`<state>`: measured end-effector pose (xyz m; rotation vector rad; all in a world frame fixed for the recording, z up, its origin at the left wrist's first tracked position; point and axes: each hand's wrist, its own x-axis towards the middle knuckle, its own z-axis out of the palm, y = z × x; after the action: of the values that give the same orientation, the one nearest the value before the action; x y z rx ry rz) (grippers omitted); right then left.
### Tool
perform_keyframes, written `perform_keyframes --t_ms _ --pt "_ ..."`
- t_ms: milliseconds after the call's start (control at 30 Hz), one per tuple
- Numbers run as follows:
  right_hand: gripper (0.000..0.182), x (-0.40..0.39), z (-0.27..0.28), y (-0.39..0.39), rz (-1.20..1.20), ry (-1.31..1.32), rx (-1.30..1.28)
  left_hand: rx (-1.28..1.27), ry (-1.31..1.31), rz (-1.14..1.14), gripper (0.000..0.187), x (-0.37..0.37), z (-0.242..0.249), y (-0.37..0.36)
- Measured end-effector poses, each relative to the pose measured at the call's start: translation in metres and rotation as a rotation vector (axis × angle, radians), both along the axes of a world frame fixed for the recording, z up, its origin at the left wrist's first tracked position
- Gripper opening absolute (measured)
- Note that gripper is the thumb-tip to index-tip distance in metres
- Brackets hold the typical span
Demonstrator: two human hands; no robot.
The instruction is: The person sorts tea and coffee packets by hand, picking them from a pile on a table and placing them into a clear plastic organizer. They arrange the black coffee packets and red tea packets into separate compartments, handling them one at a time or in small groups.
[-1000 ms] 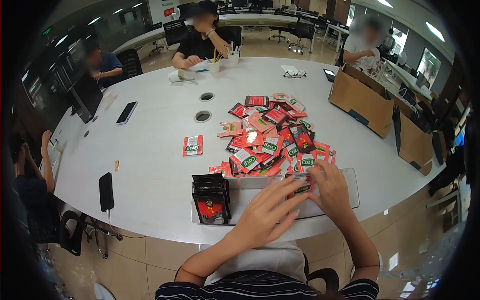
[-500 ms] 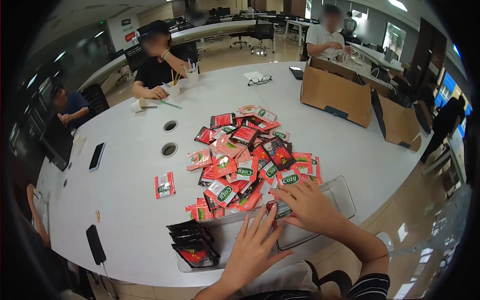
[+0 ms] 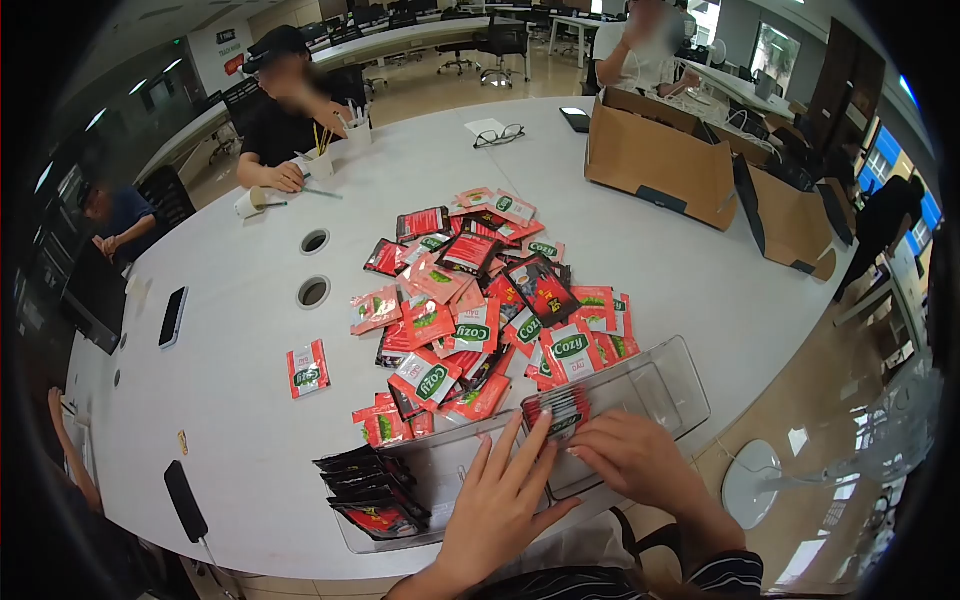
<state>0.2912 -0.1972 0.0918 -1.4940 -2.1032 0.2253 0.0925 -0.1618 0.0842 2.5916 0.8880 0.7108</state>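
Here's the left hand (image 3: 492,508), fingers fanned wide, index fingertip right at the left end of a row of red sachets (image 3: 567,404); how hard it presses, no telling. Across from it, the right hand (image 3: 632,455) has its fingers bent and close together at the row's right side, any pinch hidden. That row sits between the 2 hands, in the right of 2 clear bins (image 3: 660,385). Black packets (image 3: 375,490) stand in the left one; the loose pile (image 3: 445,325) lies just beyond.
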Motion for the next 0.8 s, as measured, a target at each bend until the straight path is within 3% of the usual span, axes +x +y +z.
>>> perform_keyframes --t_ms 233,500,700,800 --pt "0.012 0.035 0.037 0.029 -0.08 0.019 0.03 0.011 -0.059 -0.072 0.025 -0.005 -0.009 -0.005" --pt "0.025 0.065 0.038 0.127 -0.048 -0.024 -0.234 -0.014 -0.094 -0.144 0.022 -0.006 -0.011 -0.001" --pt "0.056 0.052 0.011 0.173 -0.312 -0.336 -0.238 0.016 -0.024 -0.193 0.015 -0.009 -0.012 -0.003" --pt "0.071 0.06 0.002 0.194 -0.315 -0.308 -0.424 0.063 0.022 -0.214 0.015 -0.008 -0.017 -0.01"
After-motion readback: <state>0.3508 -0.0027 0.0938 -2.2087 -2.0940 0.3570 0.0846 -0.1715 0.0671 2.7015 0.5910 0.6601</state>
